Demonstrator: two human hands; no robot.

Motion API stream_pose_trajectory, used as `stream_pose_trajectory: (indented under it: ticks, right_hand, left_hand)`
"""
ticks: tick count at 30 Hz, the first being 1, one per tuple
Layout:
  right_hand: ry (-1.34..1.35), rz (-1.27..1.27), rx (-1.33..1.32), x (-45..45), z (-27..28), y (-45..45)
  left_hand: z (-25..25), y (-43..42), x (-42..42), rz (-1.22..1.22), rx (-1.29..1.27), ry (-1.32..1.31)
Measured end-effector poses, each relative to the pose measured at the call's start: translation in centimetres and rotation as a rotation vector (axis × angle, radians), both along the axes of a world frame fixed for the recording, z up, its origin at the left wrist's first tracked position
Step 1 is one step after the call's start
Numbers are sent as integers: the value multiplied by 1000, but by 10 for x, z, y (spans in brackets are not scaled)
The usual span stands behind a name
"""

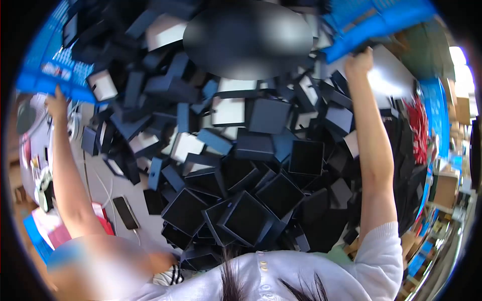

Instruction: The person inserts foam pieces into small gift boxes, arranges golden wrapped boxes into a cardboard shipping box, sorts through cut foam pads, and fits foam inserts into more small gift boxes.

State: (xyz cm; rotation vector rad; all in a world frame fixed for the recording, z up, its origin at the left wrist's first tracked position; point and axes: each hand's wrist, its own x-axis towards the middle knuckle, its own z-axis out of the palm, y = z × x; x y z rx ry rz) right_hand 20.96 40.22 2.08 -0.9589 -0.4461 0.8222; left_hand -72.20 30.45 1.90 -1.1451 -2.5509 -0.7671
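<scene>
My left hand is closed on the lower edge of a blue plastic crate wall at the upper left. My right hand, arm stretched forward, grips the edge of a blue plastic crate wall at the upper right. Whether both walls belong to one crate I cannot tell. Between my arms lies a large jumbled heap of small dark boxes, some showing white faces. Nearer my body several black square boxes lie tilted over one another. A blurred oval hides part of the heap at the top.
A phone with a white cable lies on the pale tabletop at left. Red strips hang or lie in a bunch at right. Beyond stand a blue crate and cardboard boxes. A blurred patch covers the lower left.
</scene>
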Motion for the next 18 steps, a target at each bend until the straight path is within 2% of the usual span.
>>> stream_pose_trajectory:
  ticks: [1, 2, 3, 4, 6, 7, 8, 9, 10, 11, 12, 14, 15, 16, 17, 18]
  right_hand:
    - [-4, -14, 66, -3, -10, 6]
    - [59, 39, 82, -24, 3, -7]
    - [49, 46, 58, -30, 2, -10]
    - [53, 15, 20, -31, 0, -11]
    - [158, 231, 29, -8, -4, -14]
    - [-361, 108, -90, 20, -2, -19]
    - [-879, -16, -226, 50, 1, -26]
    - [-1036, -145, -280, 80, 5, -34]
    - [-1187, -276, -331, 114, 7, -41]
    - [-1192, -291, -323, 151, 0, -49]
    - [-1240, -225, -540, 191, -20, -61]
    - [-1297, -91, -976, 260, -69, -85]
    - [-1293, 21, -1011, 284, -107, -94]
    - [-1283, 132, -1044, 301, -132, -106]
    - [-1268, 163, -1067, 286, -119, -117]
    - [-1249, 195, -1093, 261, -105, -126]
  left_hand:
    - [-12, 7, -45, -57, 8, 97]
    - [-25, 2, -71, -239, -12, 234]
    - [5, -7, -5, -157, 321, -569]
    - [11, -12, 2, -157, 278, -578]
    - [-11, -9, -38, -277, 403, -678]
    - [4, -20, -12, -167, 275, -616]
    - [2, -32, 6, -164, 426, -601]
    - [1, -45, -12, -148, 194, -219]
    - [5, -67, 9, -239, 202, -120]
    - [13, -88, 37, -282, 206, -140]
    - [25, -110, 85, -334, 246, -259]
    - [43, -143, 176, -489, 221, -203]
    - [50, -152, 229, -542, 245, -298]
    - [62, -161, 283, -640, 187, -272]
    - [63, -163, 325, -715, 211, -371]
    - [76, -164, 370, -792, 81, -289]
